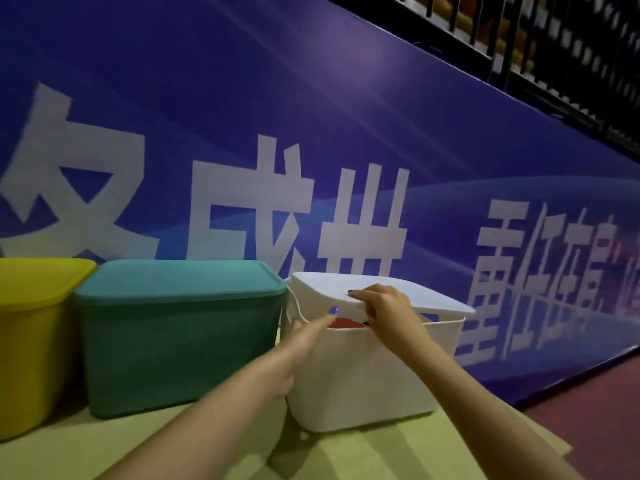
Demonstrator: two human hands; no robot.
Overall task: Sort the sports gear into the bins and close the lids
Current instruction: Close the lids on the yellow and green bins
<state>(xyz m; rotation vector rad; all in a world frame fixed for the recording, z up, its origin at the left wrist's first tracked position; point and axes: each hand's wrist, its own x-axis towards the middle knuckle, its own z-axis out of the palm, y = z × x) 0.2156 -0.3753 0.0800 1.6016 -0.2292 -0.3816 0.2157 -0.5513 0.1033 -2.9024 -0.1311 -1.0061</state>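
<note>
Three bins stand in a row on a pale table: a yellow bin (31, 344) at the far left, a teal bin (180, 344) with its lid on, and a white bin (367, 372) on the right. The white lid (415, 296) lies tilted over the white bin, its front edge raised. My right hand (384, 306) grips that front edge. My left hand (304, 337) rests against the bin's left front rim, thumb stretched along it. Something red (346, 323) shows inside through the gap.
The pale table top (381, 455) ends just right of the white bin, with dark red floor (595, 407) beyond. A blue banner wall (311, 116) with large white characters stands right behind the bins. A black railing (554, 46) runs along the top right.
</note>
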